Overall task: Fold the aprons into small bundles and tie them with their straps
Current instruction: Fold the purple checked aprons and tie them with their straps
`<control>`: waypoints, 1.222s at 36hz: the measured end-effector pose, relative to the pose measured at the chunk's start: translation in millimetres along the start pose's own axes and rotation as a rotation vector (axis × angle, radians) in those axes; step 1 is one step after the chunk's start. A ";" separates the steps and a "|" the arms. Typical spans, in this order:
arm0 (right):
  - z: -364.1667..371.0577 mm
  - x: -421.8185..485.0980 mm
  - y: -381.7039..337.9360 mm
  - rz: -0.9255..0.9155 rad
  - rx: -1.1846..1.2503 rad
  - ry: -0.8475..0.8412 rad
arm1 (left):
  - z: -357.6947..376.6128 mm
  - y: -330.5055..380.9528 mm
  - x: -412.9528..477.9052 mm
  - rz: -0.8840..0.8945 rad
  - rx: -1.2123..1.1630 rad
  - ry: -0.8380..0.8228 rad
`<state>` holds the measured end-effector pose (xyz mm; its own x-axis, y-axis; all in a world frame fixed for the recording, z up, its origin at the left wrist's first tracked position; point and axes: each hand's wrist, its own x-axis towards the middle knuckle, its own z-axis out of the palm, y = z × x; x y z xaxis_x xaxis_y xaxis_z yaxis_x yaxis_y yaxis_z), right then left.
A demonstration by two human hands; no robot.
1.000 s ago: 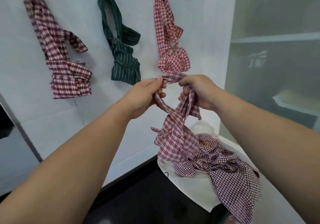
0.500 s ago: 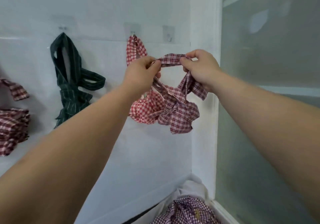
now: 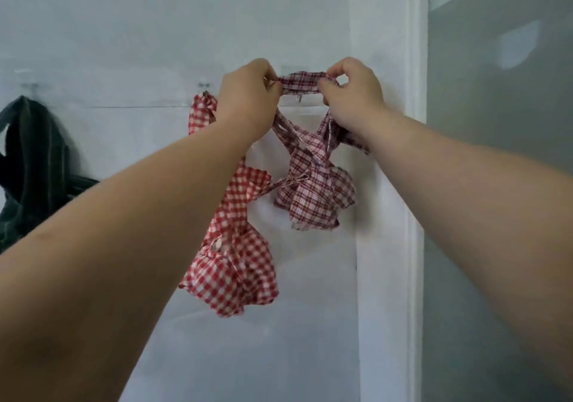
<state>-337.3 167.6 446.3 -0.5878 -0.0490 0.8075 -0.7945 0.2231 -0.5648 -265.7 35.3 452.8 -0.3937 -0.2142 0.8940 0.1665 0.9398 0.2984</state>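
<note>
At the left edge of the frame a dark green striped apron bundle (image 3: 28, 159) hangs on the white wall (image 3: 124, 44). Right of it, centre-left, a red gingham apron bundle (image 3: 235, 265) hangs by its strap from a small metal hook (image 3: 204, 90). In the upper centre the left hand (image 3: 248, 97) pinches one end of a plaid strap loop (image 3: 302, 81). The right hand (image 3: 353, 94) pinches the other end, so the loop is stretched flat between them. Just below the strap a second hook (image 3: 298, 98) shows. The tied plaid apron bundle (image 3: 313, 196) dangles beneath the hands, beside the gingham one. The step in hand looks to be hanging this bundle. To do it well, hold the loop taut and open and bring it down so the strap catches behind the hook's tip. Then let go one hand at a time, checking that the knot bears the weight. Frosted glass (image 3: 496, 184) fills the right side.
</note>
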 end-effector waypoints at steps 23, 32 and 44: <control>12.6 -24.9 30.0 -0.147 -0.230 -0.237 | 8.2 -0.7 -26.4 0.151 0.221 -0.281; -11.3 -92.6 20.8 -0.091 -0.144 -0.075 | -21.3 7.9 -92.0 0.114 0.061 -0.169; -2.2 -232.9 64.2 0.079 -0.115 -0.252 | -17.9 -20.1 -237.1 0.066 -0.028 -0.235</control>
<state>-251.2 195.5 222.3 -0.6777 -0.2643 0.6862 -0.7309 0.3443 -0.5893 -159.5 62.4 240.9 -0.5802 -0.0814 0.8104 0.2224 0.9414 0.2538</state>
